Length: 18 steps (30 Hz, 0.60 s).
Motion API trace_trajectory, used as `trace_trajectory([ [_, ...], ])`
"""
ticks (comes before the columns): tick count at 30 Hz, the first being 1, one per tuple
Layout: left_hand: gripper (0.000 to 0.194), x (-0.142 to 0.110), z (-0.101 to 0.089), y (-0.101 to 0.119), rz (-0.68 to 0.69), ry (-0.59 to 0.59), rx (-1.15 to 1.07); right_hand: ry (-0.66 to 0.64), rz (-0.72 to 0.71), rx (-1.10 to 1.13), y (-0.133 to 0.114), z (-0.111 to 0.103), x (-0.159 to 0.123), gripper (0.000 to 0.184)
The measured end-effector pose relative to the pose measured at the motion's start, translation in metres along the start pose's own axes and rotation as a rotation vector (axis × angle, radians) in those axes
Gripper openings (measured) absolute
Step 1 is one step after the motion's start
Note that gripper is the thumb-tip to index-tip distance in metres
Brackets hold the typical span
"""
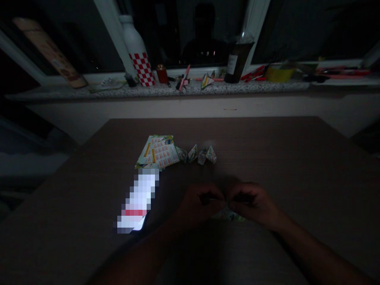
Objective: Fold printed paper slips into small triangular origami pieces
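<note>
Pinching a printed paper sheet (229,215) between thumbs and fingers, the left hand (191,202) and right hand (265,204) come together over the near part of the bench (297,158), fingertips close to each other, with part of the sheet showing below them. Farther back, four small folded paper pieces (192,154) stand in a row beside overlapping printed leaflets (163,153). Left of the hands lies a phone (139,198), screen lit.

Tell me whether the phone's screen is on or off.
On: the phone glows bright white against the dark table; its contents are pixelated.
</note>
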<state>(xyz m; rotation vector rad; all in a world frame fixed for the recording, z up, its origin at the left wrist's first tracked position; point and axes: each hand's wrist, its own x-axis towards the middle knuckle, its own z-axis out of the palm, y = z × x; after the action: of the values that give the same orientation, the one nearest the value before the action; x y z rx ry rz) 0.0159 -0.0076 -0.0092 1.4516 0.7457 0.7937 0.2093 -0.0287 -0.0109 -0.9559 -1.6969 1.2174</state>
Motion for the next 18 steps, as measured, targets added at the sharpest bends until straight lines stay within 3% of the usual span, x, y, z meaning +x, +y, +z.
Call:
trace_trajectory([
  [4,0.012,0.001,0.002,0.001,-0.088,-0.006,-0.12,-0.059,0.087,0.122,0.002,-0.002,-0.001,0.005],
  [11,0.015,0.003,-0.002,0.002,-0.245,0.171,-0.326,-0.095,0.009,0.294,0.004,-0.014,-0.001,0.014],
  [15,0.017,0.006,-0.011,-0.003,-0.222,0.261,-0.35,-0.048,-0.074,0.408,0.008,-0.021,-0.001,0.019],
  [18,0.019,0.006,-0.012,-0.003,-0.203,0.291,-0.292,0.059,-0.058,0.334,0.007,-0.024,-0.003,0.019],
])
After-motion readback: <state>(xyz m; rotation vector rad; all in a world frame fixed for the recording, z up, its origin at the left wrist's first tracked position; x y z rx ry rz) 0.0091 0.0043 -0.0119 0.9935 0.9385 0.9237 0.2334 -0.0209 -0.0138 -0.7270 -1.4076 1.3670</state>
